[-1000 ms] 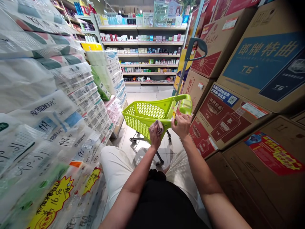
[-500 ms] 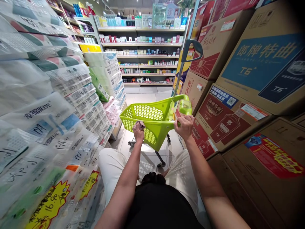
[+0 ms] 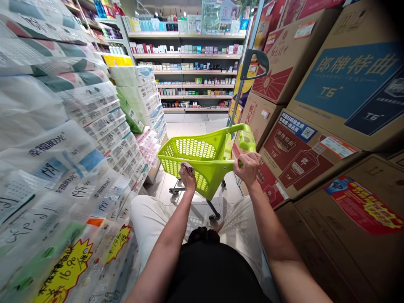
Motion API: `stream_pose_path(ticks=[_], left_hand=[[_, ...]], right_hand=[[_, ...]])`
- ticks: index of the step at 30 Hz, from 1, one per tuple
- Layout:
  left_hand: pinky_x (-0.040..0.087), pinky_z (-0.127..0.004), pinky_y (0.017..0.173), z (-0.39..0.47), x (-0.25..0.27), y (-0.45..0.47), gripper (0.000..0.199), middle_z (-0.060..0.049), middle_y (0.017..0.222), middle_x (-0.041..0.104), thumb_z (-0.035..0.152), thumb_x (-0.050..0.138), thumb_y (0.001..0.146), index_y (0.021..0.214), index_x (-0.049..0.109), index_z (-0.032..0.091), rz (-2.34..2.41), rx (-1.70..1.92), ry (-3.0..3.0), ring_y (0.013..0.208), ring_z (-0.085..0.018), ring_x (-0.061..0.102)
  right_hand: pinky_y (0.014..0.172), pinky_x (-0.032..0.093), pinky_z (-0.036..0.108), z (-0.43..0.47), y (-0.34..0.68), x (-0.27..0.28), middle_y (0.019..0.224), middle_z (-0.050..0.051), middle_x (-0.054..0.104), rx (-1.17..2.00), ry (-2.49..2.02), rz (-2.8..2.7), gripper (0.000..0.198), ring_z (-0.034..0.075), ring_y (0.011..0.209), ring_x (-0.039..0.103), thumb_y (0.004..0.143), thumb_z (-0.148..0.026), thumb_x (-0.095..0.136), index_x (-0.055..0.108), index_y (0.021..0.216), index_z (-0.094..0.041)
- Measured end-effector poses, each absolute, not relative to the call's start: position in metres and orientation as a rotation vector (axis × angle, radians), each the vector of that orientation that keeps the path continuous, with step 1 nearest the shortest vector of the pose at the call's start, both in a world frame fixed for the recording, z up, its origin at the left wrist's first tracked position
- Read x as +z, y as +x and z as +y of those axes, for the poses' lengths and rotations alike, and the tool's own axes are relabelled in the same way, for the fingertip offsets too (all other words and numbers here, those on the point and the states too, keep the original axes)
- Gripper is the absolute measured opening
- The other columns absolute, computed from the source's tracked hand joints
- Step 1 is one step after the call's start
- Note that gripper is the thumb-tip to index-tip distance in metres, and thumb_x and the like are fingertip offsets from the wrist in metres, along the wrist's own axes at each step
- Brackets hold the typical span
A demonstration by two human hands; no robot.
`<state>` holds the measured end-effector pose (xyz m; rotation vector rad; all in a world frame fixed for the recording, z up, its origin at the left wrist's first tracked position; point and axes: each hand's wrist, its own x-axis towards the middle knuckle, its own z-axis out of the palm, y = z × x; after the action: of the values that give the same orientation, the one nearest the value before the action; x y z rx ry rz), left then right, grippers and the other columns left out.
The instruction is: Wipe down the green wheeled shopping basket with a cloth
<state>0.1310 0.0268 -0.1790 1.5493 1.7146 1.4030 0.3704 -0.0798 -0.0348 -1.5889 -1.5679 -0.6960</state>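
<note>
A lime-green shopping cart (image 3: 217,176) with a perforated plastic basket stands on the tiles right in front of my knees. My right hand (image 3: 248,168) is wrapped round the near end of its handle. At the basket's near side, my left hand (image 3: 189,179) is closed on a crumpled, pinkish-grey cloth (image 3: 187,167). The cloth lies against the basket's upper side wall. The hand covers part of the cloth, and its exact contact with the plastic is hard to make out.
Stacked tissue packs (image 3: 104,122) line the left side. Liquor cartons (image 3: 315,151) rise close on the right. A metal pole with a dark grey loop handle (image 3: 255,64) stands behind the cart. Shelves of small goods (image 3: 186,57) cross the back.
My left hand has slid a little to the right along the basket's side with the cloth. My right hand stays on the handle and has shifted slightly right.
</note>
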Motion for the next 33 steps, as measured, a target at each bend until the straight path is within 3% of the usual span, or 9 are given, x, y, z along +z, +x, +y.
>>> stream_pose_path(ticks=[3,7,10,17,22,27,33], left_hand=[[0.044,-0.050,0.107,-0.001,-0.198,0.154,0.048,-0.017,0.127,0.055,0.017,0.059,0.085,0.133,0.058,0.020,1.623,1.363,1.629,0.123,-0.035,0.052],[0.045,-0.049,0.108,-0.040,-0.221,0.169,0.062,-0.018,0.131,0.054,0.006,0.055,0.078,0.138,0.059,0.022,1.469,1.162,1.880,0.122,-0.034,0.053],[0.045,-0.049,0.109,-0.044,-0.224,0.164,0.062,-0.015,0.127,0.056,0.004,0.052,0.079,0.136,0.061,0.024,1.446,1.132,1.877,0.121,-0.032,0.054],[0.039,-0.049,0.116,-0.019,-0.176,0.182,0.064,-0.018,0.142,0.050,0.010,0.052,0.083,0.147,0.046,0.019,1.442,1.701,1.585,0.134,-0.031,0.047],[0.045,-0.046,0.113,-0.022,-0.161,0.195,0.051,-0.018,0.142,0.049,0.015,0.054,0.088,0.139,0.058,0.019,1.341,1.559,1.661,0.133,-0.032,0.051],[0.043,-0.048,0.114,-0.023,-0.159,0.188,0.051,-0.020,0.147,0.045,0.016,0.054,0.090,0.141,0.058,0.017,1.551,1.539,1.500,0.136,-0.034,0.050],[0.046,-0.045,0.109,-0.037,-0.118,0.206,0.039,-0.015,0.133,0.055,0.023,0.051,0.098,0.135,0.062,0.022,1.316,1.539,1.926,0.123,-0.029,0.054]], right_hand=[[0.096,0.034,0.042,-0.079,0.373,-0.035,0.069,0.004,0.065,-0.662,-1.575,-1.568,0.021,0.023,0.083,0.056,0.083,-0.025,0.055,0.049,0.063,-0.024],[0.094,0.035,0.042,-0.080,0.378,-0.036,0.070,0.004,0.065,-0.647,-1.559,-1.568,0.021,0.024,0.083,0.057,0.082,-0.025,0.055,0.049,0.062,-0.024],[0.092,0.035,0.041,-0.080,0.380,-0.036,0.070,0.004,0.066,-0.653,-1.560,-1.571,0.021,0.023,0.083,0.056,0.083,-0.026,0.056,0.049,0.063,-0.024],[0.091,0.035,0.040,-0.081,0.378,-0.036,0.067,0.002,0.062,-0.703,-1.493,-1.563,0.020,0.022,0.079,0.053,0.082,-0.023,0.057,0.049,0.064,-0.024],[0.090,0.034,0.040,-0.082,0.380,-0.036,0.066,0.002,0.062,-0.735,-1.515,-1.559,0.022,0.021,0.080,0.054,0.083,-0.023,0.057,0.047,0.064,-0.024],[0.089,0.034,0.039,-0.082,0.381,-0.036,0.064,0.002,0.062,-0.761,-1.512,-1.564,0.023,0.021,0.079,0.054,0.084,-0.023,0.056,0.046,0.063,-0.024],[0.089,0.033,0.039,-0.079,0.383,-0.039,0.065,0.002,0.063,-0.754,-1.536,-1.558,0.023,0.021,0.078,0.054,0.083,-0.023,0.056,0.046,0.062,-0.024]])
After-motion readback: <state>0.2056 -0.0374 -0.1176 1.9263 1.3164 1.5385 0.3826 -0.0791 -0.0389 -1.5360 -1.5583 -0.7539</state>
